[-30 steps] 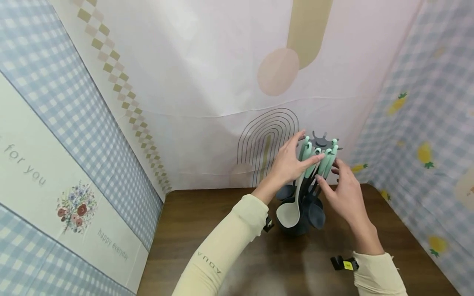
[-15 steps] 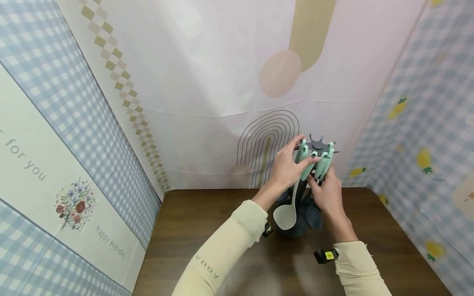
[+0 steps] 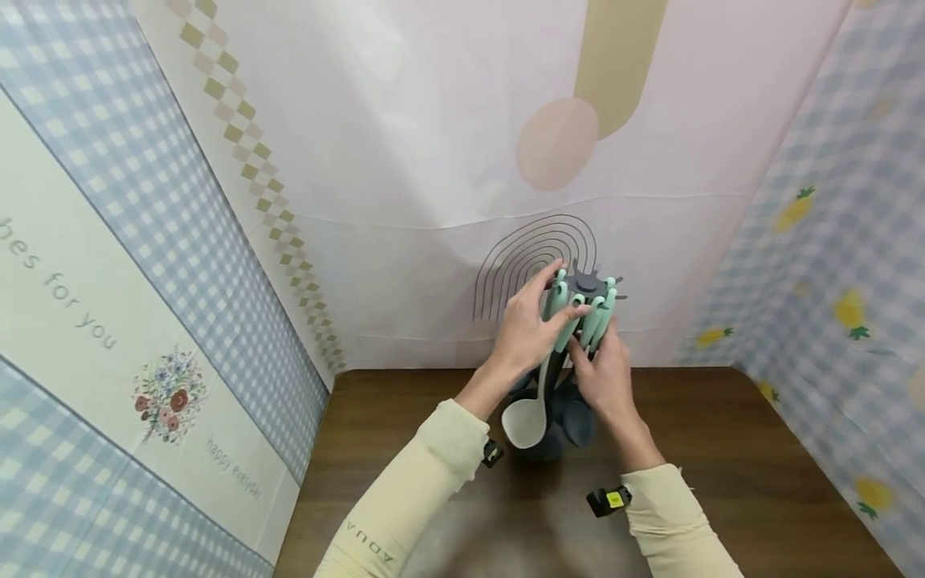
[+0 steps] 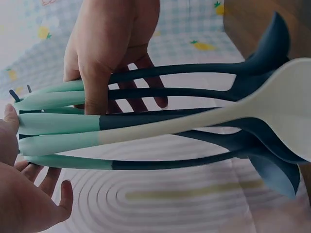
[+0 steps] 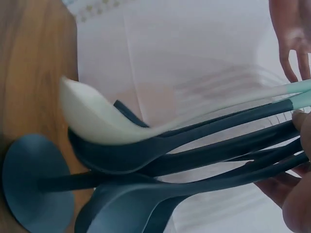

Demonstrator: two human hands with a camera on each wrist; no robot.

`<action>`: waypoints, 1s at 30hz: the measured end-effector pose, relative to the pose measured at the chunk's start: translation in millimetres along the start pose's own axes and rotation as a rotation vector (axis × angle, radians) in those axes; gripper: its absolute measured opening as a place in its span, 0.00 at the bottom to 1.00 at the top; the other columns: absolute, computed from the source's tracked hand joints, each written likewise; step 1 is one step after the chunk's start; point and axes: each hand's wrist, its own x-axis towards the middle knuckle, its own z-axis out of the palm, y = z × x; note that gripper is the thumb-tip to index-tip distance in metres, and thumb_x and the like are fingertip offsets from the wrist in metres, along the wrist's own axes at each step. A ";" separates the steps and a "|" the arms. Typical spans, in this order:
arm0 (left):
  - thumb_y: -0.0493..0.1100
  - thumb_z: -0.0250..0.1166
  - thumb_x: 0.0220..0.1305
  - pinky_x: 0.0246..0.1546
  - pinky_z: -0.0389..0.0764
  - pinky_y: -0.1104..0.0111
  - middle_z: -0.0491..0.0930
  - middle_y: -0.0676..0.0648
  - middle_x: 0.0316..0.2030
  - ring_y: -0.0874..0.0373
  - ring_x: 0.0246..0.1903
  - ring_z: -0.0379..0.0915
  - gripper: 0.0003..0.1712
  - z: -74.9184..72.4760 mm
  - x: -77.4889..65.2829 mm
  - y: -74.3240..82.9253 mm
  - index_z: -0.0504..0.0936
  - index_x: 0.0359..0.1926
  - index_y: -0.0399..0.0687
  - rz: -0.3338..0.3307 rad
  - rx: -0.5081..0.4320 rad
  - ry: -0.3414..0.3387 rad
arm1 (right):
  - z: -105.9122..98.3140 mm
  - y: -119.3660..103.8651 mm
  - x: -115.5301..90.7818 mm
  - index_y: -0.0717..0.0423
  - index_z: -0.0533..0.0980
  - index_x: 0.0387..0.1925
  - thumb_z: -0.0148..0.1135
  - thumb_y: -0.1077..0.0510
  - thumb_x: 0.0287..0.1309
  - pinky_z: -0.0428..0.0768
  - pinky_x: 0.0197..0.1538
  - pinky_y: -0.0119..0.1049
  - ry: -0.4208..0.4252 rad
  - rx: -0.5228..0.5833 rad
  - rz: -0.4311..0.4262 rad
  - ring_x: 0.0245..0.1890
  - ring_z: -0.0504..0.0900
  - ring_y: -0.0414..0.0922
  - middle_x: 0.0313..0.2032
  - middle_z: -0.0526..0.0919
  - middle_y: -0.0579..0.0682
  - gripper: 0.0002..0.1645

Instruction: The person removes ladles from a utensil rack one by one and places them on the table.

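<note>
A dark grey utensil rack (image 3: 587, 285), hung all round with kitchen utensils, stands upright near the back of the table. Its utensils have mint green handles (image 4: 60, 124); a cream ladle (image 3: 523, 423) faces front, and the other heads are dark blue-grey. My left hand (image 3: 527, 329) holds the top from the left, thumb across the handle ends and fingers behind. Lower down, my right hand (image 3: 607, 373) grips among the handles from the right, its thumb in front and fingers behind in the left wrist view. The rack's round base (image 5: 36, 182) shows in the right wrist view.
Brown wooden table (image 3: 694, 433) lies under the rack. A white patterned cloth (image 3: 405, 273) hangs close behind it. Blue checked cloths enclose the left (image 3: 173, 144) and right sides (image 3: 831, 265).
My right hand has moved in from the right side and closed round the handles. Both hands and the rack have since shifted left along the table; my left hand keeps its hold on the top.
</note>
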 end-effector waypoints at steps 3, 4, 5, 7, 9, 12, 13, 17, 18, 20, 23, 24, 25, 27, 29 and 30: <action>0.56 0.71 0.70 0.67 0.74 0.53 0.73 0.53 0.73 0.56 0.70 0.70 0.44 -17.1 -4.8 -5.0 0.64 0.82 0.56 0.025 0.036 0.012 | 17.2 -13.0 -3.0 0.64 0.68 0.69 0.68 0.58 0.70 0.78 0.39 0.55 0.018 0.031 -0.033 0.35 0.83 0.60 0.38 0.82 0.62 0.33; 0.55 0.70 0.71 0.68 0.73 0.52 0.73 0.52 0.73 0.56 0.70 0.70 0.44 -22.7 -6.6 -7.3 0.64 0.82 0.55 0.035 0.049 0.018 | 22.9 -17.3 -4.2 0.65 0.68 0.69 0.69 0.58 0.69 0.77 0.38 0.55 0.025 0.038 -0.045 0.35 0.82 0.59 0.37 0.81 0.61 0.33; 0.55 0.69 0.72 0.69 0.71 0.51 0.73 0.52 0.73 0.55 0.70 0.70 0.43 -28.1 -8.7 -9.9 0.63 0.82 0.53 0.046 0.058 0.024 | 28.3 -21.5 -5.5 0.66 0.69 0.68 0.69 0.58 0.69 0.76 0.38 0.55 0.033 0.044 -0.057 0.35 0.81 0.60 0.36 0.80 0.61 0.33; 0.56 0.66 0.74 0.70 0.69 0.48 0.72 0.50 0.74 0.53 0.70 0.69 0.42 -38.1 -13.7 -15.8 0.62 0.82 0.52 0.062 0.068 0.031 | 39.4 -29.4 -8.4 0.67 0.69 0.67 0.70 0.58 0.69 0.76 0.39 0.55 0.040 0.057 -0.076 0.36 0.81 0.60 0.37 0.80 0.61 0.32; 0.59 0.61 0.75 0.71 0.67 0.47 0.72 0.50 0.74 0.52 0.70 0.68 0.42 -47.1 -19.2 -22.5 0.62 0.82 0.52 0.070 0.070 0.040 | 50.1 -36.3 -11.5 0.68 0.69 0.67 0.70 0.57 0.69 0.76 0.39 0.55 0.037 0.065 -0.091 0.36 0.81 0.60 0.37 0.80 0.61 0.33; 0.66 0.53 0.74 0.71 0.67 0.48 0.71 0.50 0.75 0.52 0.71 0.67 0.43 -58.2 -26.7 -31.7 0.61 0.82 0.52 0.084 0.065 0.059 | 63.2 -46.0 -16.3 0.67 0.69 0.67 0.70 0.57 0.69 0.78 0.40 0.55 0.027 0.088 -0.099 0.38 0.82 0.60 0.40 0.81 0.61 0.33; 0.67 0.50 0.74 0.71 0.67 0.49 0.70 0.49 0.75 0.52 0.72 0.66 0.44 -61.3 -28.5 -34.8 0.61 0.82 0.51 0.094 0.062 0.066 | 66.9 -48.5 -17.5 0.67 0.69 0.68 0.71 0.57 0.69 0.79 0.41 0.55 0.022 0.096 -0.100 0.38 0.82 0.60 0.41 0.81 0.61 0.33; 0.69 0.42 0.77 0.74 0.64 0.52 0.67 0.46 0.77 0.52 0.76 0.62 0.46 -68.0 -31.8 -44.8 0.54 0.84 0.47 0.123 0.029 0.076 | 73.0 -53.9 -19.9 0.62 0.68 0.71 0.71 0.54 0.68 0.82 0.41 0.53 -0.022 0.135 -0.093 0.43 0.84 0.57 0.48 0.82 0.60 0.37; 0.68 0.41 0.79 0.75 0.63 0.52 0.66 0.44 0.78 0.51 0.77 0.60 0.46 -68.5 -31.6 -47.4 0.50 0.85 0.46 0.125 0.014 0.071 | 72.3 -54.0 -20.3 0.60 0.67 0.72 0.71 0.53 0.69 0.84 0.41 0.52 -0.049 0.151 -0.085 0.45 0.85 0.57 0.50 0.82 0.60 0.38; 0.65 0.39 0.81 0.76 0.61 0.52 0.63 0.41 0.79 0.47 0.79 0.57 0.45 -70.6 -30.7 -51.6 0.44 0.85 0.44 0.116 -0.012 0.044 | 69.9 -52.8 -21.1 0.56 0.66 0.75 0.71 0.50 0.69 0.87 0.41 0.51 -0.108 0.186 -0.070 0.50 0.85 0.55 0.55 0.81 0.58 0.40; 0.59 0.38 0.84 0.77 0.58 0.52 0.61 0.41 0.80 0.46 0.80 0.53 0.42 -77.1 -25.1 -56.0 0.38 0.86 0.43 0.091 -0.031 -0.012 | 65.0 -47.9 -20.1 0.50 0.63 0.78 0.66 0.49 0.73 0.88 0.44 0.51 -0.203 0.288 -0.058 0.58 0.84 0.54 0.61 0.78 0.57 0.39; 0.57 0.37 0.85 0.77 0.59 0.52 0.61 0.42 0.80 0.46 0.80 0.54 0.41 -79.7 -22.3 -57.4 0.37 0.86 0.42 0.089 -0.030 -0.027 | 63.6 -46.1 -19.4 0.49 0.63 0.79 0.64 0.50 0.75 0.88 0.46 0.52 -0.223 0.316 -0.058 0.60 0.82 0.54 0.63 0.78 0.57 0.37; 0.55 0.37 0.86 0.77 0.59 0.51 0.61 0.43 0.80 0.47 0.80 0.54 0.40 -81.8 -19.5 -58.5 0.37 0.85 0.42 0.086 -0.032 -0.038 | 62.2 -43.9 -18.2 0.48 0.63 0.79 0.61 0.51 0.77 0.87 0.48 0.52 -0.241 0.342 -0.061 0.61 0.82 0.53 0.64 0.78 0.56 0.35; 0.51 0.36 0.87 0.77 0.59 0.52 0.63 0.47 0.80 0.51 0.79 0.55 0.37 -84.9 -13.9 -61.5 0.38 0.86 0.43 0.079 -0.041 -0.046 | 59.9 -41.2 -15.6 0.47 0.64 0.79 0.55 0.53 0.81 0.86 0.50 0.52 -0.262 0.378 -0.072 0.62 0.81 0.52 0.65 0.78 0.56 0.31; 0.49 0.34 0.88 0.76 0.59 0.51 0.65 0.48 0.79 0.53 0.78 0.57 0.34 -85.5 -10.3 -64.4 0.40 0.86 0.46 0.068 -0.096 -0.046 | 59.0 -41.2 -13.7 0.48 0.65 0.78 0.52 0.54 0.82 0.86 0.49 0.51 -0.261 0.352 -0.094 0.61 0.82 0.52 0.63 0.80 0.55 0.29; 0.48 0.33 0.88 0.76 0.60 0.51 0.66 0.48 0.78 0.52 0.78 0.59 0.33 -85.0 -8.6 -65.7 0.42 0.86 0.47 0.061 -0.141 -0.047 | 59.1 -41.7 -12.8 0.48 0.66 0.78 0.53 0.55 0.82 0.87 0.49 0.50 -0.253 0.324 -0.111 0.60 0.82 0.52 0.62 0.81 0.55 0.28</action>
